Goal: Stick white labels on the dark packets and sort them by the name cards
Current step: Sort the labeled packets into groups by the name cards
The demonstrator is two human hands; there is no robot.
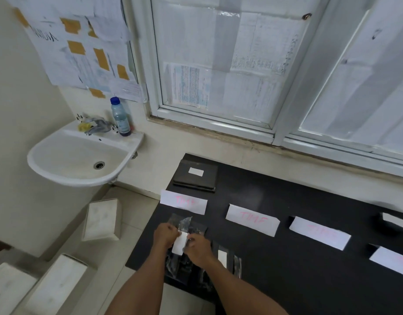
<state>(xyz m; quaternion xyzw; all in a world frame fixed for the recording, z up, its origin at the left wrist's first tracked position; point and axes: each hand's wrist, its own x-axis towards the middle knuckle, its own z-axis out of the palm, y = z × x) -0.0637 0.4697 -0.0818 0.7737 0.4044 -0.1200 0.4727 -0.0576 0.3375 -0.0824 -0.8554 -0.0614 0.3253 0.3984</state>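
My left hand (165,235) and my right hand (199,246) both pinch a white label (180,244) just above a heap of dark packets (182,267) in clear wrappers at the near left of the black table (286,280). One packet in the heap carries a white label (222,258). A stack of labelled dark packets (196,176) lies at the far left corner, behind the first name card (183,202). Two more name cards (252,220) (319,233) with pink writing lie in a row to the right. Another labelled packet (392,221) sits blurred at the far right.
A fourth white card (391,260) lies at the right edge. A white sink (78,160) with a blue-capped bottle (120,117) hangs on the wall to the left. White boxes (103,220) (57,285) stand on the floor below. Paper-covered windows run behind the table.
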